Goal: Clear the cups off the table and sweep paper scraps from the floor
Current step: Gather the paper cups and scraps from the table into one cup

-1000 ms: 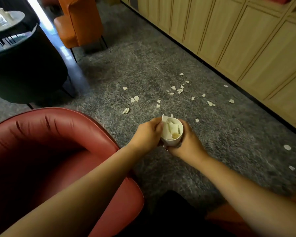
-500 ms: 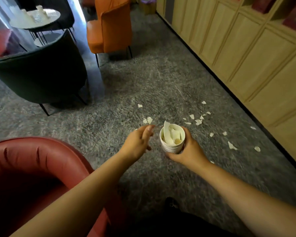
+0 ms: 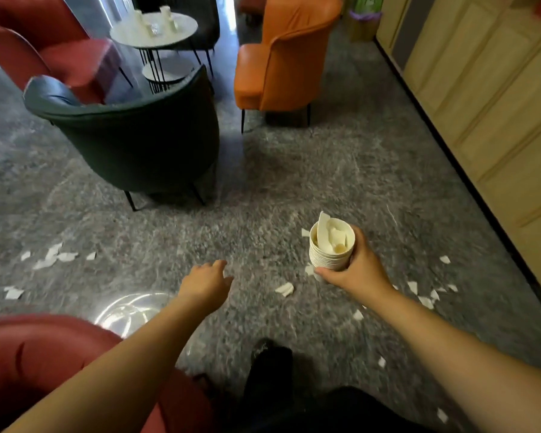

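The right hand grips a stack of white cups from the side, fingers and thumb wrapped round the lower part of the stack, and holds it upright in the air above the floor. Torn bits of paper stick up out of the top cup. The left hand holds nothing — it is stretched forward with relaxed, loosely spread fingers, well apart from the stack and to its left.

Paper scraps lie scattered on the grey floor: a cluster at the left, one crumpled piece between the two hands, and more strewn under and to the right of the right forearm.

Further off stands a round tabletop on thin black legs, with a few more small white cups on it — blurred, so their number is hard to tell. Around it are a dark green chair nearest the viewer, an orange chair to the right and a red chair to the left. Another red chair fills the bottom-left corner, under the left forearm. Pale wooden cabinets run along the right side. A dark shoe shows on the floor near the bottom edge.
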The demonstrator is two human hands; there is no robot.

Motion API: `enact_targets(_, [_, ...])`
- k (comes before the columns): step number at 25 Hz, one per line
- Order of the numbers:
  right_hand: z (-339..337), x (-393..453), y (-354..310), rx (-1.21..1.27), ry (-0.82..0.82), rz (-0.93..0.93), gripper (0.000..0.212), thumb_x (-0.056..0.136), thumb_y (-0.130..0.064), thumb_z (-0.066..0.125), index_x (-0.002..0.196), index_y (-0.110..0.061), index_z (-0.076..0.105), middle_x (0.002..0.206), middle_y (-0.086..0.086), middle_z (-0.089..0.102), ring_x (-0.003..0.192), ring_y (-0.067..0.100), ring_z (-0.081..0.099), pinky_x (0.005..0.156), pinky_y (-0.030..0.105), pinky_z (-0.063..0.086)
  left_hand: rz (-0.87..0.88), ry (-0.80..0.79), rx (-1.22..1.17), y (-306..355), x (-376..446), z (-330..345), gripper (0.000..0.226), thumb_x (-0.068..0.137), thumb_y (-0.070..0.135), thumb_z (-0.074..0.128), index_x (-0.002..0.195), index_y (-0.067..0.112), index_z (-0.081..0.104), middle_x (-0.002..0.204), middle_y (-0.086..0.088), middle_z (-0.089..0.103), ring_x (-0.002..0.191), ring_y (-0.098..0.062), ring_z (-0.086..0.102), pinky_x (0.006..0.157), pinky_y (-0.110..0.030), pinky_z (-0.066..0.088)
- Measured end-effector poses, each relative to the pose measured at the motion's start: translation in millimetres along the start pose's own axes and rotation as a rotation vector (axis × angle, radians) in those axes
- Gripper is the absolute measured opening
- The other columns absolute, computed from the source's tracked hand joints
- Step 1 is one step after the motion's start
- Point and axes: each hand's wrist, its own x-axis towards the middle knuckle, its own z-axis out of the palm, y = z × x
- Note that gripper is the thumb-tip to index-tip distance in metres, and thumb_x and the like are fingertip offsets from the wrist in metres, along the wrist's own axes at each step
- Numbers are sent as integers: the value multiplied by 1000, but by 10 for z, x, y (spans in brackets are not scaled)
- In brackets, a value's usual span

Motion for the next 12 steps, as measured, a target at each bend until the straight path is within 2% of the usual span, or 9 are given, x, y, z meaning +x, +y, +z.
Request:
enact_targets(3, [107,790,-185,10,-4,39,87,57,-28,91,121,-48,35,107,-32,51,103,1,54,79,12,41,9,9,71,-71,582,-389,50,98,49,38,142,25,38,133,-8,54,124,-30,45,93,-43,43])
enact_targets(7, [158,1724,-319,1,24,64,86,55,-31,90,120,-47,35,112,-21,55,103,5,55,83,22,42,33,40,88,-45,1328,-948,49,99,47,38,141,24,39,135,-7,53,126,-29,43,95,-41,43])
enact_targets(12, [191,2904,-268,-22,30,85,83,55,-32,90,118,-42,38,104,-26,55,99,7,57,77,21,43,48,66,95,108,2359,-1483,48,99,45,39,142,22,39,137,-8,52,127,-29,42,97,-42,42])
